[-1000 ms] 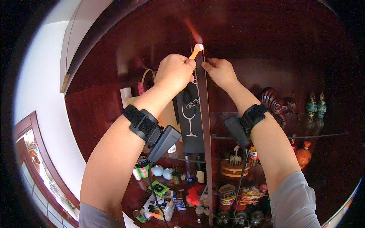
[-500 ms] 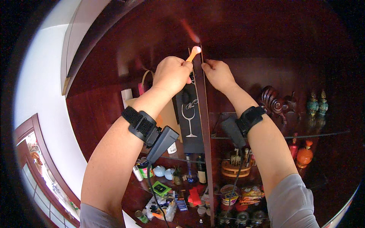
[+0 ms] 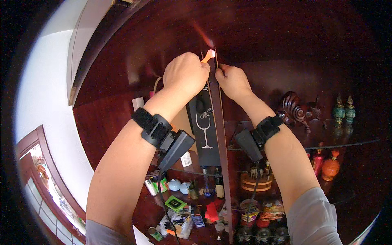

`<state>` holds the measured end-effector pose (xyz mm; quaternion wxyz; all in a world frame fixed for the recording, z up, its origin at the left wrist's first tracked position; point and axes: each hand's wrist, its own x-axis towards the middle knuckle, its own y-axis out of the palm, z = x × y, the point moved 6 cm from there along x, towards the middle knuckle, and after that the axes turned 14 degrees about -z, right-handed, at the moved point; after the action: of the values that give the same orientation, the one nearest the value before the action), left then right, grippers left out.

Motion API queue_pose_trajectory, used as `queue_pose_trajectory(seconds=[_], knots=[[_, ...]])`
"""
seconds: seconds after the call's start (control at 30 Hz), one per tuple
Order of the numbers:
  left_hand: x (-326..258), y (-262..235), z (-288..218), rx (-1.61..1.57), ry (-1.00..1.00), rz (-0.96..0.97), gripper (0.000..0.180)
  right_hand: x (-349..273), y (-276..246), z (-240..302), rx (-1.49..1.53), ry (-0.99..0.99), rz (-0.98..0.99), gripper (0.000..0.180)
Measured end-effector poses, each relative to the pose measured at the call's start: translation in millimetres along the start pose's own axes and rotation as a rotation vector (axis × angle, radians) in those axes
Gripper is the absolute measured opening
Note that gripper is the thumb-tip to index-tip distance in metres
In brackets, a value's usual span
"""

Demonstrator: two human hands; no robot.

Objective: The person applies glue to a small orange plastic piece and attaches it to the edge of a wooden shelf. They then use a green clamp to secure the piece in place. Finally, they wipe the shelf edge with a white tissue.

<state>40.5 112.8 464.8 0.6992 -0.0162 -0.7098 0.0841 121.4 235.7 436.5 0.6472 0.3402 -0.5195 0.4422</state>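
Note:
Pressed to the top of the dark red vertical divider (image 3: 217,118) is the pale rounded end of an orange-handled tool (image 3: 208,55). My left hand (image 3: 185,72) is closed round its handle, knuckles up, and hides most of it. What kind of tool it is, I cannot make out. Across the divider, my right hand (image 3: 233,81) pinches the right edge with thumb and fingers, a little below the tool's end. Thin pale strips run along both edges there. A reddish streak, seemingly a reflection, shows on the glossy wood above.
Behind the left forearm stands a black bag (image 3: 206,134) with a wine-glass print. Glass shelves (image 3: 343,144) carry a carved dark wooden figure (image 3: 298,109), teal bottles (image 3: 344,109) and an orange bottle (image 3: 330,166). Lower down sit several jars and packets. Black devices with cables are strapped to both forearms.
My left hand has rolled further over the handle, its knuckles slightly higher. The tool's pale end stays at the divider's top. My right hand keeps its grip; the view has shifted slightly.

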Motion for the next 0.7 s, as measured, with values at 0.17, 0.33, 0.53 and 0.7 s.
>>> queue_pose_trajectory(seconds=[0.17, 0.33, 0.53, 0.7], knots=[[7, 2, -8, 0.034, 0.016, -0.01, 0.028, -1, -1, -1, 0.007, 0.0, -0.022, 0.033], [8, 0, -17, 0.055, 0.055, -0.018, 0.028, 0, 1, 0, -0.001, -0.031, -0.023, 0.032], [7, 9, -25, 0.036, 0.096, -0.045, 0.028, 3, -2, 0, -0.008, -0.04, -0.028, 0.032], [-2, 16, -22, 0.01, 0.082, -0.07, 0.028, 2, 3, -3, -0.023, -0.051, -0.024, 0.035]])
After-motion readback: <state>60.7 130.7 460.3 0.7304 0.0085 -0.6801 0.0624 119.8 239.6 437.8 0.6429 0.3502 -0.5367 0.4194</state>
